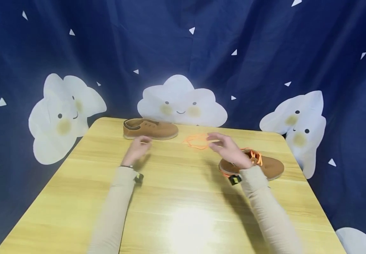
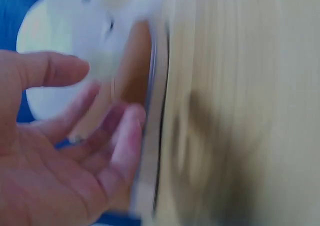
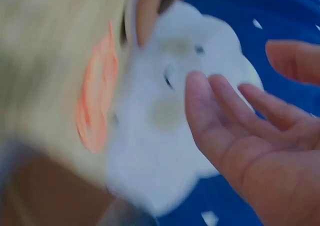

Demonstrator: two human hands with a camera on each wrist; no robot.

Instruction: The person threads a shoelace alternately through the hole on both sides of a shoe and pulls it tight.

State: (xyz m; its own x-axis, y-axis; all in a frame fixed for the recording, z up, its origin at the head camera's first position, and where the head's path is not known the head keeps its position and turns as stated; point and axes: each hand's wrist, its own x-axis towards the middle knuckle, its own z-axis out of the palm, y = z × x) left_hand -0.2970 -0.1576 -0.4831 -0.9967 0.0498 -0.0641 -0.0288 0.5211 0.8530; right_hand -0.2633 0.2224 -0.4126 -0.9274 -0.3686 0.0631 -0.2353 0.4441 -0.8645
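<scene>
An unlaced brown shoe [image 1: 159, 129] stands at the back of the table, its toe to the right. My left hand [image 1: 137, 150] is just in front of it, fingers loosely bent and nothing between them; the left wrist view shows this hand [image 2: 75, 141] beside the blurred shoe [image 2: 137, 68]. An orange shoelace [image 1: 197, 141] lies loosely looped at the back middle. Over its right end hovers my right hand [image 1: 225, 146], fingers spread and holding nothing. Under the right wrist sits a second brown shoe [image 1: 272, 167] with orange laces, partly hidden by the arm.
The light wooden table [image 1: 176, 187] reaches back to a dark blue curtain [image 1: 170, 42] with white clouds and triangles. Its back corners are rounded. A bright glare lies on the near middle of the tabletop.
</scene>
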